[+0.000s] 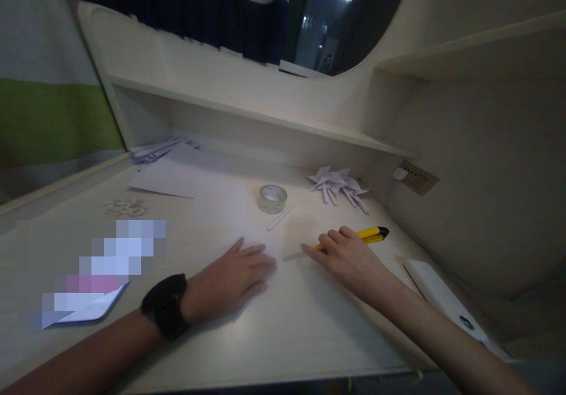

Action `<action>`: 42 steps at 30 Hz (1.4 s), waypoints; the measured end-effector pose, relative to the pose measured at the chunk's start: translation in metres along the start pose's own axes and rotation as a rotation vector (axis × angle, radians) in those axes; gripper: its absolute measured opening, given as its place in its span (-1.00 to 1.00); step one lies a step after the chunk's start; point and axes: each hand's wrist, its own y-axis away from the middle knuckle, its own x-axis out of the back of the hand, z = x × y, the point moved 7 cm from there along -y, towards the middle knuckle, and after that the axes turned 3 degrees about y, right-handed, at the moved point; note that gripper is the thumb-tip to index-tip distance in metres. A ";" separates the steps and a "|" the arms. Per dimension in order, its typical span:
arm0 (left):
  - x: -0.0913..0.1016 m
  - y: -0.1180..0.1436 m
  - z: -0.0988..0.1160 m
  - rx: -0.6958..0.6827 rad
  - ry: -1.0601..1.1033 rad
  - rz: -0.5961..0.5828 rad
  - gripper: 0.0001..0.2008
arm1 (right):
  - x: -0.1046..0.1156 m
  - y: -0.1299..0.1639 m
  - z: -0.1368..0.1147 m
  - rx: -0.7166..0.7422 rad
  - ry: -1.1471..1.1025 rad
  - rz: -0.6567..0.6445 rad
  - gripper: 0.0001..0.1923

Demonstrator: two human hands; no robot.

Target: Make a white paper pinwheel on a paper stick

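Note:
My right hand (345, 256) is wrapped round a yellow and black utility knife (374, 233). Its thin blade (292, 257) points left, low over the desk. Just left of the blade tip, my left hand (236, 274) rests with its fingers stretched out, slightly blurred. A black watch (165, 306) is on that wrist. Pale white paper (221, 203) lies beyond the left hand; its near edge blends into the desk, so I cannot tell how far it reaches under the fingers. Beyond the hands are a roll of clear tape (272, 200) and a thin white paper stick (280, 218).
Several paper pinwheels (338, 183) lie at the back right. A white sheet (172, 174) and rolled paper pieces (150, 150) sit back left, near a small pile of bits (126, 208). A blurred-out phone-like device (95, 309) is left, a white box (435, 295) right.

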 end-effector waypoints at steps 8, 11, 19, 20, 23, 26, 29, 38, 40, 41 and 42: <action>0.005 0.001 0.001 -0.025 0.078 0.019 -0.63 | 0.001 0.003 0.021 -0.067 -0.105 0.029 -0.54; 0.008 0.000 0.003 -0.058 0.165 -0.009 -0.67 | -0.004 0.000 0.028 -0.115 -0.128 0.058 -0.48; 0.021 -0.009 -0.019 0.074 0.073 0.268 -0.79 | -0.035 -0.024 0.027 -0.192 -0.216 0.116 -0.45; 0.022 -0.009 -0.021 0.106 0.012 0.281 -0.74 | -0.038 -0.025 0.027 -0.200 -0.225 0.123 -0.45; 0.021 -0.008 -0.018 0.101 -0.104 0.241 -0.66 | -0.047 -0.025 0.030 -0.234 -0.231 0.130 -0.45; 0.022 -0.007 -0.012 0.043 -0.080 0.176 -0.72 | -0.055 -0.022 0.032 -0.248 -0.242 0.120 -0.46; 0.025 -0.006 -0.014 0.082 -0.019 0.187 -0.70 | -0.057 -0.018 0.028 -0.222 -0.276 0.110 -0.48; 0.012 -0.008 -0.015 -0.033 0.037 0.111 -0.76 | -0.038 -0.012 0.013 -0.134 -0.230 0.130 -0.59; 0.011 -0.006 -0.018 -0.030 0.054 0.100 -0.74 | -0.036 -0.012 0.012 -0.127 -0.211 0.126 -0.61; 0.011 -0.006 -0.019 -0.024 0.060 0.097 -0.73 | -0.035 -0.012 0.012 -0.128 -0.202 0.127 -0.61; 0.011 -0.006 -0.019 -0.019 0.064 0.095 -0.72 | -0.035 -0.012 0.012 -0.130 -0.193 0.130 -0.60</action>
